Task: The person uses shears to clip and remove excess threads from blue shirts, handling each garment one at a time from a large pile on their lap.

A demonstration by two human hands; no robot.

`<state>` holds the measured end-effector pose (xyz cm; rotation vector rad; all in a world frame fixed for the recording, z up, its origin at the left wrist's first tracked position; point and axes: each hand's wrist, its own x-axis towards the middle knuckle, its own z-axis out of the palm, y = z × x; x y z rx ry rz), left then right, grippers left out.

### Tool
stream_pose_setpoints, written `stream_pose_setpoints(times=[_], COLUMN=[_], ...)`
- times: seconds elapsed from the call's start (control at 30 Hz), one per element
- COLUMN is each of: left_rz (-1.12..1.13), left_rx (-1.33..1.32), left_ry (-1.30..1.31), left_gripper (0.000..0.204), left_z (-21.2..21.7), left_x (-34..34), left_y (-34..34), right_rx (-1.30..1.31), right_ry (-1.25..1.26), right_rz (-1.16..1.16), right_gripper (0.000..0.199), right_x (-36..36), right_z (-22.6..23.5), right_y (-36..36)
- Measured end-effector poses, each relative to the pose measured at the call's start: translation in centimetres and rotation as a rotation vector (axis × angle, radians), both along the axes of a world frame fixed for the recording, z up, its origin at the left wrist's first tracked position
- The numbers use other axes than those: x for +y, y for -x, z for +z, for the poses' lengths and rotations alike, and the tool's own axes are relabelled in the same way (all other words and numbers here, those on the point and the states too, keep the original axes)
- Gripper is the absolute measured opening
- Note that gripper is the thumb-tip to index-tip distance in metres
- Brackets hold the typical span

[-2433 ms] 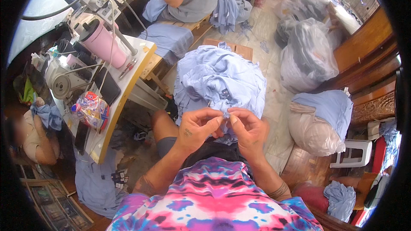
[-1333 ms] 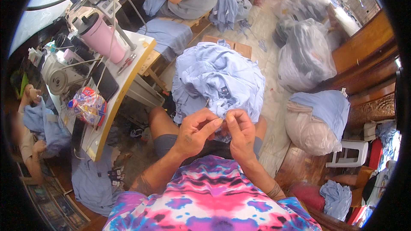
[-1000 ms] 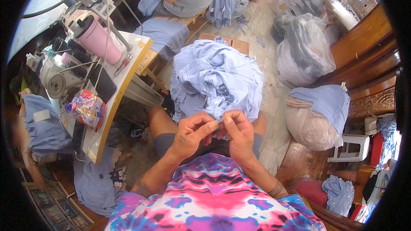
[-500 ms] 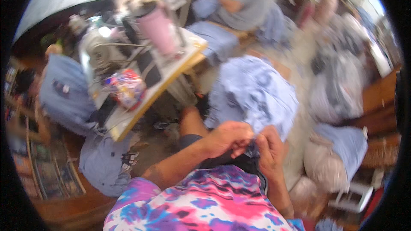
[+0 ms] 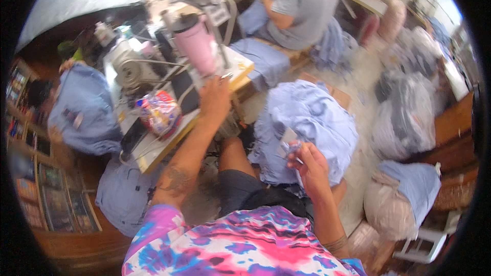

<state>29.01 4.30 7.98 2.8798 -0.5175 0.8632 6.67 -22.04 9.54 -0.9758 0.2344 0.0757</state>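
Note:
My left hand (image 5: 215, 98) reaches to the corner of the sewing table (image 5: 242, 65), fingers stretched out, just below a pink tumbler (image 5: 195, 46) with a dark lid. A small shiny thing lies by its fingertips, too small to name. Over my lap, my right hand (image 5: 312, 167) pinches a small piece of light blue cloth (image 5: 293, 146) with a pale flat part, perhaps a label. Behind it a big heap of light blue garments (image 5: 307, 110) rises in front of my knees.
On the table stand a sewing machine (image 5: 128, 66) and a colourful plastic bag (image 5: 157, 115). A person in a grey shirt (image 5: 306, 7) sits ahead. Filled plastic bags (image 5: 404, 117) and a cloth-topped sack (image 5: 391, 204) line the right. Blue garments (image 5: 84, 107) hang at left.
My hands were together over my lap. The left has moved forward and left to the table corner; the right has stayed near the heap with the cloth piece, now plainly visible.

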Motion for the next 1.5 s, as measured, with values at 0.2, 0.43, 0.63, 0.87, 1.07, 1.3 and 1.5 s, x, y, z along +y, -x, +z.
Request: stream_pose_setpoints(times=[0.2,0.43,0.63,0.87,1.07,1.3,1.5], left_rz=[-0.066,-0.633,-0.673,-0.643,-0.608,-0.589,-0.598], left_rx=[0.138,1.166,1.243,1.065,1.070,1.108,1.121], left_ry=[0.132,1.529,1.280,1.177,1.189,1.205,1.169], left_gripper=[0.013,0.041,0.039,0.034,0.034,0.035,0.036], left_z=[1.1,8.7,9.9,9.3,9.3,9.7,9.3], left_x=[1.0,-5.4,-6.8,-7.8,-8.0,-7.7,-7.1], left_y=[1.9,16.7,20.9,20.5,20.5,20.4,20.2], right_rx=[-0.137,-0.173,-0.227,-0.224,-0.224,-0.235,-0.273], right_ry=[-0.322,-0.283,-0.143,0.086,0.174,0.210,0.349], right_rz=[0.031,0.018,0.030,-0.078,-0.115,-0.100,-0.096], right_gripper=[0.022,0.021,0.022,0.023,0.023,0.023,0.021], right_x=[-1.4,-1.4,-0.1,0.5,0.6,0.5,0.8], right_z=[0.2,1.6,2.7,3.5,3.7,3.9,4.0], right_y=[0.8,1.9,2.1,2.5,2.5,2.5,2.5])
